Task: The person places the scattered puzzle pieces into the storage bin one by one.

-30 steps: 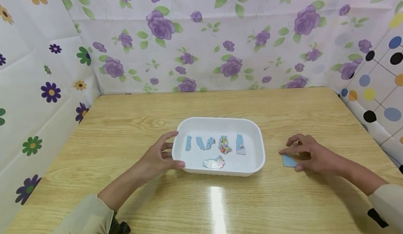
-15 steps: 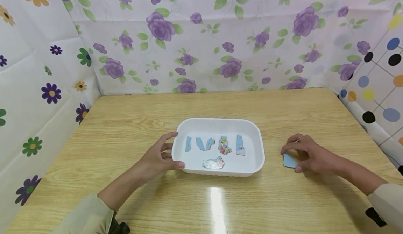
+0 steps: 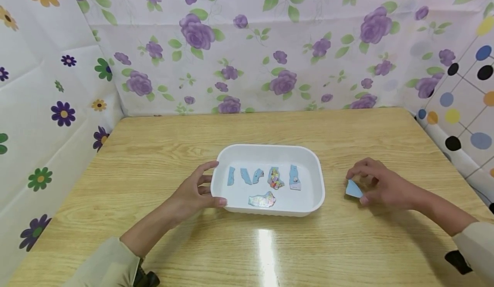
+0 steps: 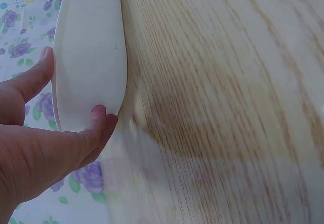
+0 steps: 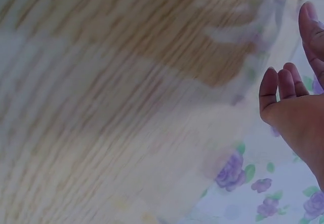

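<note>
A white plastic basin [image 3: 270, 212] stands on the wooden table. My left hand [image 3: 197, 190] grips its left end, the thumb at the front corner and the fingers along the side. The left wrist view shows the basin's outer wall [image 4: 88, 57] between thumb and fingers. Right of the basin, my right hand [image 3: 382, 186] pinches a light blue puzzle piece [image 3: 353, 189] between thumb and fingers. That piece is tilted, one edge raised, just at the tabletop. In the right wrist view the hand [image 5: 298, 107] appears, but the piece is hidden.
Several flat puzzle pieces lie apart inside the basin, among them a multicoloured one [image 3: 275, 178], a shiny one [image 3: 262, 199] and a blue strip [image 3: 230, 176]. Flowered cloth [image 3: 247, 46] hangs behind the wooden table [image 3: 166, 145]; dotted cloth [image 3: 468, 107] borders the right side.
The blue piece lay flat beneath my right hand before; now it is tilted up between thumb and fingers. My right hand has risen slightly. The left hand and basin have stayed put.
</note>
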The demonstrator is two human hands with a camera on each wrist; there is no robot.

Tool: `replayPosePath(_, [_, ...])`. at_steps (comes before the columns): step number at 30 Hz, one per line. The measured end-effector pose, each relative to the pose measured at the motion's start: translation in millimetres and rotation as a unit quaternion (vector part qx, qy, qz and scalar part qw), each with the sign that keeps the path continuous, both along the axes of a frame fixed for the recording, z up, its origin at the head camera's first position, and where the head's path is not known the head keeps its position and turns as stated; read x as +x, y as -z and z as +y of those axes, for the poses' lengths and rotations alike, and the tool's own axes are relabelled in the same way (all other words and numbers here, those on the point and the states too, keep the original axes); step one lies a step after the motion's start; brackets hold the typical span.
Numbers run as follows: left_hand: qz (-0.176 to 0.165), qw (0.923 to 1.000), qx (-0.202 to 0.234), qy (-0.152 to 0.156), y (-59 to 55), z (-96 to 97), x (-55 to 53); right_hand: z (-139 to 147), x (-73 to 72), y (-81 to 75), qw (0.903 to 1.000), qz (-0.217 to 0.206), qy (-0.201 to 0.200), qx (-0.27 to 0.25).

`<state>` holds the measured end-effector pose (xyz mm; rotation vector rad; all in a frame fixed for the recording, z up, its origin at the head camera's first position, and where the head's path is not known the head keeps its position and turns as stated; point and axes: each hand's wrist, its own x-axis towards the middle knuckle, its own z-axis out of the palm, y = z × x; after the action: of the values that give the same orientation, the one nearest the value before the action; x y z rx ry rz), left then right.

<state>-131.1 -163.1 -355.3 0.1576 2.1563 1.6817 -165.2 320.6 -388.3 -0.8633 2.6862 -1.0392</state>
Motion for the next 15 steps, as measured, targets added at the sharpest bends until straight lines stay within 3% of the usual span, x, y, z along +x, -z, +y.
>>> replayPosePath(11, [-0.001, 1.0, -0.003, -0.006, 0.2, 1.3, 0.0, -8.1, 0.9, -7.5, 0.9998, 0.003, 0.011, -0.013])
replayPosePath(15, [0.0, 1.0, -0.003, -0.006, 0.2, 0.5, 0.5, -11.1, 0.5, -17.6, 0.9997, 0.016, 0.012, -0.014])
